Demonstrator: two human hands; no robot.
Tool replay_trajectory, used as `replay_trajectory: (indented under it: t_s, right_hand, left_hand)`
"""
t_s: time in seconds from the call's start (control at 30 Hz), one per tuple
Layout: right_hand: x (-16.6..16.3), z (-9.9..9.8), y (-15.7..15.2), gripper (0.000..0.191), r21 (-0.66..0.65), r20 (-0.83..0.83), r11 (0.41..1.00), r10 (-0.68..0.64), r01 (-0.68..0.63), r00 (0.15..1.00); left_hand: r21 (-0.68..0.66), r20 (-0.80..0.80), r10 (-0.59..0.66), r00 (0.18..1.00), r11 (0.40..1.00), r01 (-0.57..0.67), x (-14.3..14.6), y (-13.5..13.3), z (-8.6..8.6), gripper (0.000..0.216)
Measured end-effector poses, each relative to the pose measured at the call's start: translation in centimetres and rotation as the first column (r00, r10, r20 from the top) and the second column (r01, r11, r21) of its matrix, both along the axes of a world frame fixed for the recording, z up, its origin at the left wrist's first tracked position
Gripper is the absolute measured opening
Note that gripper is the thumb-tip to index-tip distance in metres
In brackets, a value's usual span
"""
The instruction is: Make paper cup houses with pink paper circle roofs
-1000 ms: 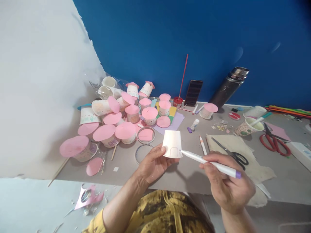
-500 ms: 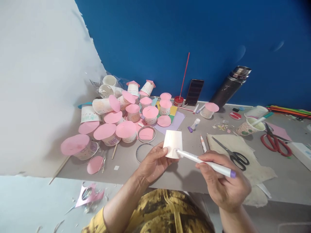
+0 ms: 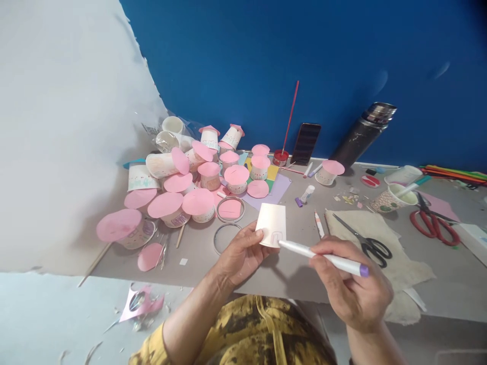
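My left hand (image 3: 241, 256) grips a small white paper cup (image 3: 271, 223), held upside down above the grey table (image 3: 289, 268). A small arch shape is drawn near the cup's lower rim. My right hand (image 3: 352, 291) pinches a white marker (image 3: 323, 257) with a purple end cap. The marker's tip sits at the bottom right edge of the cup, beside the drawn arch.
A heap of cups with pink paper lids (image 3: 190, 187) fills the left of the table. Black scissors (image 3: 365, 238) lie on a cloth, red scissors (image 3: 431, 223) further right. A phone (image 3: 304, 143), a flask (image 3: 363, 134) and a red paint pot (image 3: 279, 157) stand by the blue wall.
The marker tip went from just right of the cup onto its lower face, then back to the bottom right edge. The arch on the cup now looks more complete.
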State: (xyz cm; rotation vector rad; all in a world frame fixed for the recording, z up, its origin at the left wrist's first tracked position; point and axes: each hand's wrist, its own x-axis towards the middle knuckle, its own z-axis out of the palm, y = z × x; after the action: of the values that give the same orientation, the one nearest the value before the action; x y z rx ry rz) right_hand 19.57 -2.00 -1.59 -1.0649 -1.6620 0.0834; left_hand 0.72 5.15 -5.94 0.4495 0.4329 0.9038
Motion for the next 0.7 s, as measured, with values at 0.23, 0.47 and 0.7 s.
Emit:
replay_trajectory:
  t_s: [0.23, 0.47, 0.7]
  right_hand:
    - [0.33, -0.04, 0.09, 0.016, 0.029, -0.037, 0.998, -0.060, 0.061, 0.997]
    - [0.30, 0.22, 0.12, 0.017, 0.016, -0.040, 1.000, -0.006, 0.007, 0.999]
    - [0.06, 0.23, 0.54, 0.020, 0.055, -0.037, 0.998, -0.014, 0.016, 0.999]
  left_hand:
    - [-0.014, 0.012, -0.005, 1.000, 1.000, 0.005, 0.04, -0.09, 0.18, 0.033]
    - [-0.036, 0.016, 0.004, 1.000, 0.999, -0.003, 0.01, -0.10, 0.15, 0.029]
    - [-0.016, 0.016, -0.015, 1.000, 1.000, 0.015, -0.01, -0.01, 0.16, 0.033]
